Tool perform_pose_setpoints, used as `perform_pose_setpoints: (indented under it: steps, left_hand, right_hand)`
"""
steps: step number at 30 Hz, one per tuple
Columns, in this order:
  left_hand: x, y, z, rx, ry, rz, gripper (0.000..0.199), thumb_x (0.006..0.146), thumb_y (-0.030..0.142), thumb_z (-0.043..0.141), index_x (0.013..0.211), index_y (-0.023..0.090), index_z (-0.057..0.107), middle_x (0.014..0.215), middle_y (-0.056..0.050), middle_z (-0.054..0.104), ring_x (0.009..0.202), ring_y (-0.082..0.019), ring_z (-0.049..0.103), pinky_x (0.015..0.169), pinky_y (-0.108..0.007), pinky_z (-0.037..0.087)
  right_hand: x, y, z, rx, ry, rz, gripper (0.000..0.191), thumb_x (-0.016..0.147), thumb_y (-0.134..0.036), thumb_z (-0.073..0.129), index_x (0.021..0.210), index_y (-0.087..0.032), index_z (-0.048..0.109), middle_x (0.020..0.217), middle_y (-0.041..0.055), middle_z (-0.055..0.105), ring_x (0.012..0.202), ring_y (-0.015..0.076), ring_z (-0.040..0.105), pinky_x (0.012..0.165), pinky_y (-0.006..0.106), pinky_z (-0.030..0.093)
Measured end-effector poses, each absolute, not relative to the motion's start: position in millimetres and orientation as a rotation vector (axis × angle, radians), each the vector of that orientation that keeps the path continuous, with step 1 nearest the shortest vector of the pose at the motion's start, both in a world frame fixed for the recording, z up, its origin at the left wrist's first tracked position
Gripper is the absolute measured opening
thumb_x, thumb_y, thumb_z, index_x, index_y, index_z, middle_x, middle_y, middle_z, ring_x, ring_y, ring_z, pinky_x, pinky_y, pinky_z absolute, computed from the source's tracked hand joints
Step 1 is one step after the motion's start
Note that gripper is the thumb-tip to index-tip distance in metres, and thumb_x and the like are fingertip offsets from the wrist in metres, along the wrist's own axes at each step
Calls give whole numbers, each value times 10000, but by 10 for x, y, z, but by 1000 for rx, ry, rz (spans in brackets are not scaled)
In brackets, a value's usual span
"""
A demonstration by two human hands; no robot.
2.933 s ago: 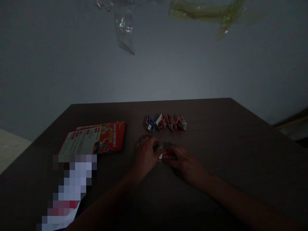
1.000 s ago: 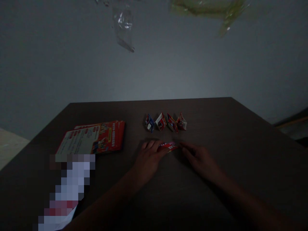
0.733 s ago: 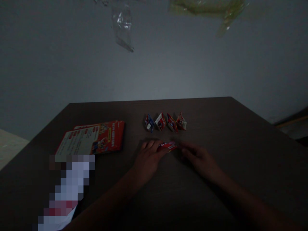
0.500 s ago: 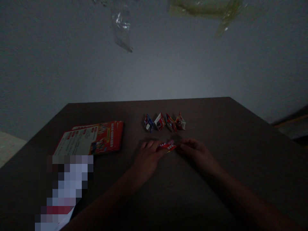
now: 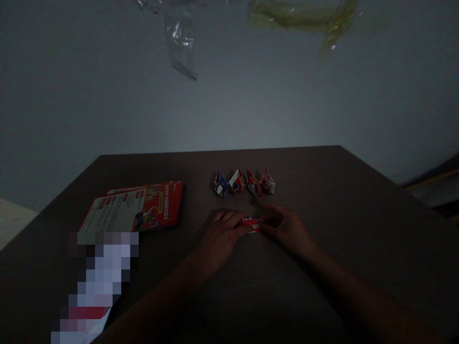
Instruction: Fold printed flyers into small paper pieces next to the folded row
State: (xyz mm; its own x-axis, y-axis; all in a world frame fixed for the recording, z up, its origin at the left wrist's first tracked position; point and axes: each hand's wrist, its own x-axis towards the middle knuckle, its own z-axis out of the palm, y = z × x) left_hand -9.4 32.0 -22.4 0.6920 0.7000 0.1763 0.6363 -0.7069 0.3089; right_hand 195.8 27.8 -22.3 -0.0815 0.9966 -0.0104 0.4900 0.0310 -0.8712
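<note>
A small folded piece of red printed paper (image 5: 254,224) lies on the table between my hands. My left hand (image 5: 224,234) rests over its left part, thumb along the near side and fingers beyond, closed on it. My right hand (image 5: 287,227) has thumb and forefinger at the paper's right end, pinching it. The fingers hide both ends of the paper. Just beyond my hands stand several folded paper boats in a row: a blue one (image 5: 220,185) at the left, a red and white one (image 5: 237,182), a dark red one (image 5: 254,183), and another (image 5: 267,182) at the right.
A stack of red and white printed sheets (image 5: 161,205) lies on the left of the dark wooden table (image 5: 304,167). A pixelated, blurred-out object (image 5: 107,272) is in front of it. Behind the table rises a grey wall (image 5: 265,95) with clear and yellowish tape.
My right hand has moved slightly left, and its thumb and forefinger have come onto the paper's right end. The paper has turned a little flatter. My left hand stays on it.
</note>
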Motion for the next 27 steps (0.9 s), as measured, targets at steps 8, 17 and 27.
perform_pose_setpoints:
  steps: [8, 17, 27]
  left_hand:
    - [-82, 299, -206, 2680, 1064, 416, 474, 803, 34, 482, 1182, 306, 564, 1287, -21, 514, 1180, -210, 436, 963, -393, 322]
    - [-60, 279, -193, 2679, 1098, 443, 332, 871, 137, 470, 1139, 288, 593, 1258, -28, 540, 1157, -212, 460, 953, -400, 335]
    - [-43, 317, -262, 2699, 1131, 404, 320, 881, 161, 492, 1151, 306, 582, 1294, -9, 521, 1174, -210, 454, 945, -381, 359]
  right_hand:
    - [1936, 268, -182, -1610, -1765, 839, 367, 700, -147, 633, 1063, -198, 608, 860, 38, 740, 775, 208, 700, 708, 315, 538]
    - [1885, 192, -178, -1520, -1922, 663, 154, 732, -135, 600, 851, -214, 657, 826, 14, 727, 734, 181, 690, 685, 295, 529]
    - [1892, 158, -241, -1455, -2002, 575, 159, 763, -142, 569, 875, -218, 652, 831, 17, 710, 718, 169, 669, 672, 279, 522]
